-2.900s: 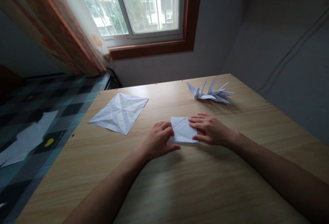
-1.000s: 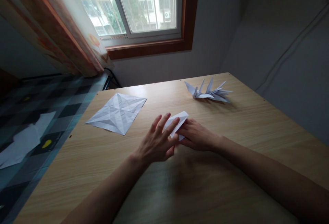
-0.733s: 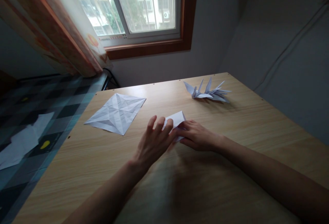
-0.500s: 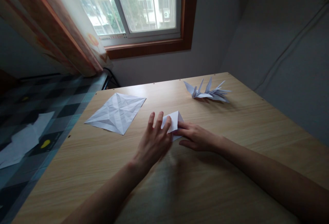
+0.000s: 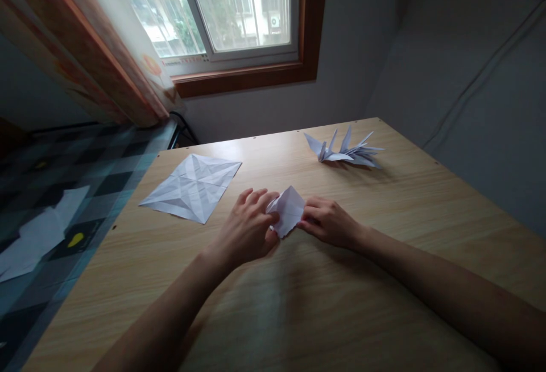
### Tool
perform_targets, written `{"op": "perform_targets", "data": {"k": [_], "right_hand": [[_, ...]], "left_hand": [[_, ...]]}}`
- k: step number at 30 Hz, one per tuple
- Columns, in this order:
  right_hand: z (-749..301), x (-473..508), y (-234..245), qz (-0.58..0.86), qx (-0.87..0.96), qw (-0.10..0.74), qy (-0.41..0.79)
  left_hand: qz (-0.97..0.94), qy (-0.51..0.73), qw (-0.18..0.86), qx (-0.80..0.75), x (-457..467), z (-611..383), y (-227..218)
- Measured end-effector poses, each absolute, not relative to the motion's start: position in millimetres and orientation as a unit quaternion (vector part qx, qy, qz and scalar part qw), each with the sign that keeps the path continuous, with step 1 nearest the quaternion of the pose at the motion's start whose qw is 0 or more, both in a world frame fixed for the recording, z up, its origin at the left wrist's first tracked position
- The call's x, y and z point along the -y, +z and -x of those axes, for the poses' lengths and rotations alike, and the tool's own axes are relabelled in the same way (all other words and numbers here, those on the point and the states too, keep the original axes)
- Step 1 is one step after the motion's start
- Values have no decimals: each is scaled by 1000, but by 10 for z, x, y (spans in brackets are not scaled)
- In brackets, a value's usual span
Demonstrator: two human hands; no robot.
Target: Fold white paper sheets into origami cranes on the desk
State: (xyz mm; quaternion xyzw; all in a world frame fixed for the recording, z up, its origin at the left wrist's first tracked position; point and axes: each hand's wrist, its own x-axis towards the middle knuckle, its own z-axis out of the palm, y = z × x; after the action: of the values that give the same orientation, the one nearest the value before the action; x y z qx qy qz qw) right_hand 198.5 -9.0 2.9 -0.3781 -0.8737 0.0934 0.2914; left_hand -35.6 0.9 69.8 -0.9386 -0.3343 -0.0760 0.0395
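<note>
A small folded sheet of white paper [image 5: 289, 211] stands partly open between my two hands, over the middle of the table. My left hand [image 5: 251, 227] has its fingers curled at the paper's left side, thumb low and fingertips against the fold. On the opposite side, my right hand [image 5: 328, 220] pinches the right edge between thumb and fingers. A larger creased paper sheet [image 5: 194, 187] lies flat to the left of my hands. Folded paper cranes [image 5: 347, 153] lie bunched together at the back right.
The wooden table [image 5: 384, 315] extends under everything, its far edge near the wall. Left of it is a checked cloth surface [image 5: 106, 156] with loose white paper [image 5: 42, 235] on it. A window [image 5: 239, 8] and a curtain [image 5: 98, 48] are behind.
The folded paper has turned and opened into a diamond shape. My left fingers have curled in around its left side, and my right fingers have drawn back to its right edge.
</note>
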Motion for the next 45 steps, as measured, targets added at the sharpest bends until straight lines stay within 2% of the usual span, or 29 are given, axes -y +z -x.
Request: {"op": "perform_targets", "data": {"k": [12,24,27,33,39,42,45], "right_hand": [[-2008,109,47,391,877,268,82],[-1946,113,42,435,865,237,85],[-1919,116,55,458,855,225,87],[-1902,107,75,465,848,230,112],[-1921,128,81,435,878,193,48],[-1899,163,103,446,879,168,13],[-1847,219,136,472,869,149,5]], "left_hand": [[944,-111,23,311,-69,396,729],[901,-148,-115,392,-206,437,550],[884,-176,-76,427,-185,387,513],[860,-245,80,441,-96,266,362],[843,-282,201,412,-72,285,268],[851,-315,264,325,-27,312,273],[907,-283,223,217,45,265,269]]}}
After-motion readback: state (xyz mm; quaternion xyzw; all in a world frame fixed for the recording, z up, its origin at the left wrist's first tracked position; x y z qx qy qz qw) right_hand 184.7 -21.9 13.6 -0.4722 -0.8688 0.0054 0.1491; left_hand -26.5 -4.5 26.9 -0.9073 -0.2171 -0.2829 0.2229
